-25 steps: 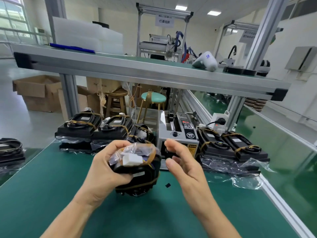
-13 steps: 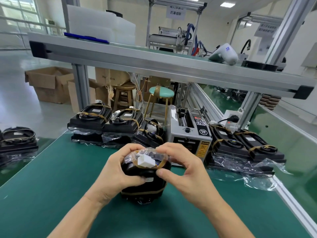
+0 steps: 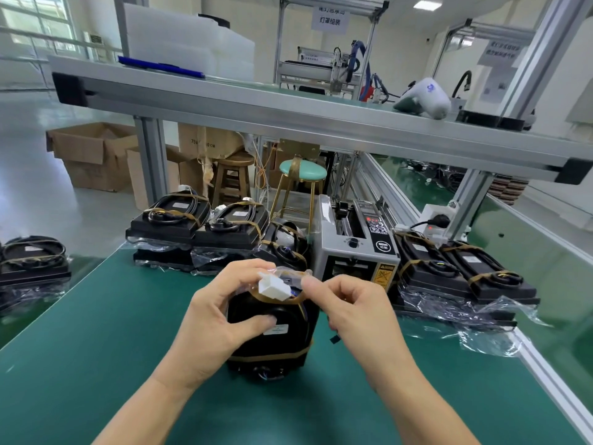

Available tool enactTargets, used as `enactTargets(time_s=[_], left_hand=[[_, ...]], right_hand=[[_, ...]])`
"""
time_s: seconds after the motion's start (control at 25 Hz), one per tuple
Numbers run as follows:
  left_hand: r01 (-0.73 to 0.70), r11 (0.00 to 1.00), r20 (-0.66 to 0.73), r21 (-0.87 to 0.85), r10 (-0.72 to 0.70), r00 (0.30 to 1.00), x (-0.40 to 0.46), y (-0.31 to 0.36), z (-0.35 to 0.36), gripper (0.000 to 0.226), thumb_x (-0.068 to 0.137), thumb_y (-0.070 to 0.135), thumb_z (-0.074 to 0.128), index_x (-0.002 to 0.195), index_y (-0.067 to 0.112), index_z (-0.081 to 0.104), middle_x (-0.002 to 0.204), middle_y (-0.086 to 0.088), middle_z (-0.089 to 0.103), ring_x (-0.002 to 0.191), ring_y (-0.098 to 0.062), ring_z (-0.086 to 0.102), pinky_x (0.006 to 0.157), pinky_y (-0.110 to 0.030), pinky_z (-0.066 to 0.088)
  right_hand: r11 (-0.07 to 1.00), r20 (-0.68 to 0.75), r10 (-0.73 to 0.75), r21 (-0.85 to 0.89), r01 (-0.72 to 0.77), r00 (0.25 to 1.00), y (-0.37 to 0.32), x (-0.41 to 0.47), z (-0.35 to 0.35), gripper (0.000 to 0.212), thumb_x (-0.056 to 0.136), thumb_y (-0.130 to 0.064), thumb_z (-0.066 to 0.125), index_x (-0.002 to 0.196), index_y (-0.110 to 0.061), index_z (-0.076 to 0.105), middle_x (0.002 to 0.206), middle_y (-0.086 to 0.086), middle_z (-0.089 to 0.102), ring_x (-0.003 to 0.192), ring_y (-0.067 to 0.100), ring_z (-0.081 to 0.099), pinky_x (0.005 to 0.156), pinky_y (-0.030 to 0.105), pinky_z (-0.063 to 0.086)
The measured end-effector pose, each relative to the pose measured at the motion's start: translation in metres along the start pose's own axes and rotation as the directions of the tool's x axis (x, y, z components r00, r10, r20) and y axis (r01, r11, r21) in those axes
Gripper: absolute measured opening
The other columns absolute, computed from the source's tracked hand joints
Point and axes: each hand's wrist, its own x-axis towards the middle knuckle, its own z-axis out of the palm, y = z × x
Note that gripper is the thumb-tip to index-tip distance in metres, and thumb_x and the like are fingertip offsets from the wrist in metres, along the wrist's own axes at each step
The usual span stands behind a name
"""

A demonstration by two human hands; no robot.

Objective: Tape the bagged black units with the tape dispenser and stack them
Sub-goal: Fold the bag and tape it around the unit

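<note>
A bagged black unit (image 3: 272, 335) with brown tape bands stands on end on the green bench (image 3: 96, 332), a white connector (image 3: 273, 288) at its top. My left hand (image 3: 218, 319) grips its left side, thumb across the front. My right hand (image 3: 349, 313) pinches the plastic and tape at the top right. The grey tape dispenser (image 3: 356, 248) stands just behind. Taped units are stacked at the back left (image 3: 199, 229) and to the right of the dispenser (image 3: 459, 274).
More taped units (image 3: 32, 264) lie at the far left edge. An aluminium shelf (image 3: 288, 123) runs overhead with a white device (image 3: 423, 97) on it. A power strip (image 3: 433, 220) sits behind the right stack. Stools and cardboard boxes stand beyond the bench.
My right hand came in from open beside the unit and now pinches its top. The unit has been turned more upright on the bench.
</note>
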Motion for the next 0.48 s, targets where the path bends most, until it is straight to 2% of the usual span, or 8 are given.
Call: enactTargets(time_s=[0.16, 0.24, 0.32, 0.48], left_hand=[[-0.043, 0.978, -0.014, 0.205, 0.047, 0.999, 0.003, 0.004, -0.003, 0.05, 0.064, 0.009, 0.078, 0.111, 0.019, 0.065, 0.114, 0.009, 0.067, 0.11, -0.015, 0.062, 0.097, -0.024, 0.045], [-0.056, 0.961, -0.013, 0.271, 0.061, 0.998, 0.005, 0.006, -0.005, 0.052, 0.064, 0.013, 0.079, 0.113, 0.023, 0.063, 0.11, 0.013, 0.068, 0.106, -0.013, 0.064, 0.095, -0.022, 0.046], [-0.069, 0.942, 0.022, 0.328, 0.066, 0.998, 0.009, 0.008, -0.009, 0.055, 0.063, 0.017, 0.08, 0.114, 0.026, 0.063, 0.108, 0.012, 0.069, 0.103, -0.012, 0.065, 0.094, -0.021, 0.045], [-0.068, 0.958, 0.06, 0.28, 0.053, 0.997, 0.018, 0.01, -0.016, 0.038, 0.058, 0.012, 0.081, 0.092, 0.019, 0.065, 0.107, 0.011, 0.07, 0.097, -0.014, 0.066, 0.089, -0.024, 0.049]], right_hand=[[0.99, 0.088, 0.097, -0.114, -0.087, 0.991, -0.018, 0.009, -0.004, 0.03, 0.071, -0.043, 0.079, 0.052, -0.023, 0.066, 0.043, -0.009, 0.053, 0.043, 0.001, 0.045, 0.044, 0.015, 0.036], [0.98, 0.169, 0.182, -0.107, -0.166, 0.969, -0.025, 0.016, -0.006, 0.029, 0.075, -0.033, 0.078, 0.05, -0.023, 0.067, 0.045, -0.005, 0.055, 0.045, 0.007, 0.048, 0.043, 0.017, 0.038], [0.971, 0.205, 0.214, -0.149, -0.185, 0.955, -0.029, 0.023, -0.007, 0.033, 0.077, -0.023, 0.074, 0.045, -0.021, 0.065, 0.046, -0.002, 0.056, 0.045, 0.01, 0.049, 0.043, 0.018, 0.04], [0.969, 0.189, 0.17, -0.209, -0.13, 0.967, -0.024, 0.028, -0.006, 0.035, 0.078, -0.02, 0.065, 0.045, -0.014, 0.055, 0.048, 0.006, 0.05, 0.046, 0.017, 0.045, 0.047, 0.024, 0.038]])
